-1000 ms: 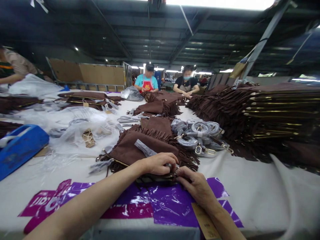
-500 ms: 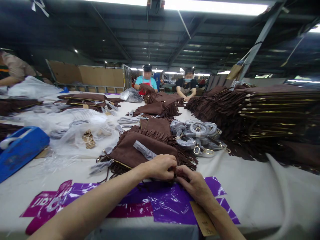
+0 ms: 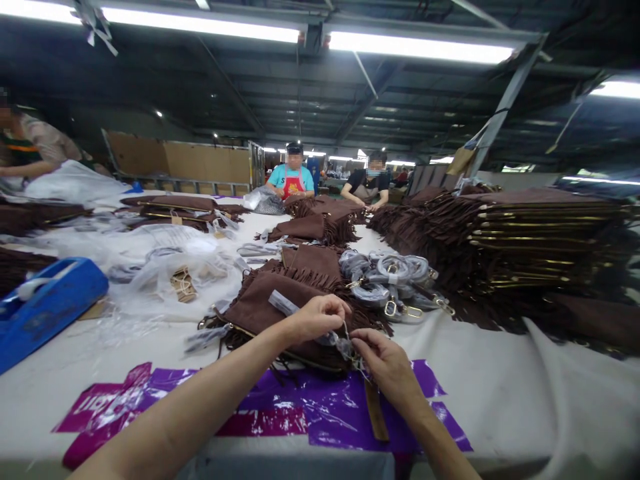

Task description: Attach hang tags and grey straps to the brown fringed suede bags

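A brown fringed bag (image 3: 277, 297) with a gold zip lies in front of me, a plastic-wrapped piece (image 3: 283, 303) on top of it. At its near right corner my left hand (image 3: 323, 318) is closed in a pinch on a thin string (image 3: 346, 328), held up a little above the bag. Just to the right, my right hand (image 3: 390, 367) has thumb and forefinger together at the same string, beside clear plastic wrapping (image 3: 345, 347). A brown cardboard hang tag (image 3: 375, 412) dangles below, seen nearly edge-on. The fingertips partly hide what they grip.
Purple plastic sheeting (image 3: 350, 413) is on the near table edge. Grey-wrapped straps with gold clips (image 3: 393, 270) lie right of the bag. A tall stack of brown bags (image 3: 540, 233) stands right, a blue tape dispenser (image 3: 55, 300) left. Several co-workers are beyond.
My left hand has risen from the bag's corner, drawing the string up, and the hands are farther apart. The hang tag has swung left and turned edge-on. The view has tilted up slightly.
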Tool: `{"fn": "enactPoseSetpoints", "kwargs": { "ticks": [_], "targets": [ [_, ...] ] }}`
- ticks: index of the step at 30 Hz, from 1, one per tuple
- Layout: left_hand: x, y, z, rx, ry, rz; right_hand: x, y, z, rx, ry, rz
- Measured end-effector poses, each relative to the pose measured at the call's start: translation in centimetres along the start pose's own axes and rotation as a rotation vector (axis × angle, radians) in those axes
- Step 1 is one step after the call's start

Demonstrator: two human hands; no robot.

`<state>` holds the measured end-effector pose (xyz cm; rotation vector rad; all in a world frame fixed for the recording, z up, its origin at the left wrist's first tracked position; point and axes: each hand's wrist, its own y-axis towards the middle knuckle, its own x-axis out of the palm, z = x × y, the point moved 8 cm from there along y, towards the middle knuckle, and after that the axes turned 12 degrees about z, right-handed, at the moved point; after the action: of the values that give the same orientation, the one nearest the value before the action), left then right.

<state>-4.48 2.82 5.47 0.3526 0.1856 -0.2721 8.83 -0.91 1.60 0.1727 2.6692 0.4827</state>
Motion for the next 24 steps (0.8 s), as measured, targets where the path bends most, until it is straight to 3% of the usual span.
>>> {"fn": "enactPoseSetpoints", "kwargs": {
  "ticks": [9, 20, 24],
  "targets": [
    [0.3, -0.1, -1.4, -0.087, -0.06, 0.073, 1.0, 0.4, -0.5, -0.112, -0.001, 0.011],
    [0.6, 0.1, -1.1, -0.161, -0.184, 0.083, 1.5, 0.3, 0.4, -0.027, 0.137, 0.018],
    [1.4, -0.9, -2.1, -0.234, -0.219, 0.02, 1.6, 0.1, 1.6, 0.119, 0.24, -0.009]
  ]
}}
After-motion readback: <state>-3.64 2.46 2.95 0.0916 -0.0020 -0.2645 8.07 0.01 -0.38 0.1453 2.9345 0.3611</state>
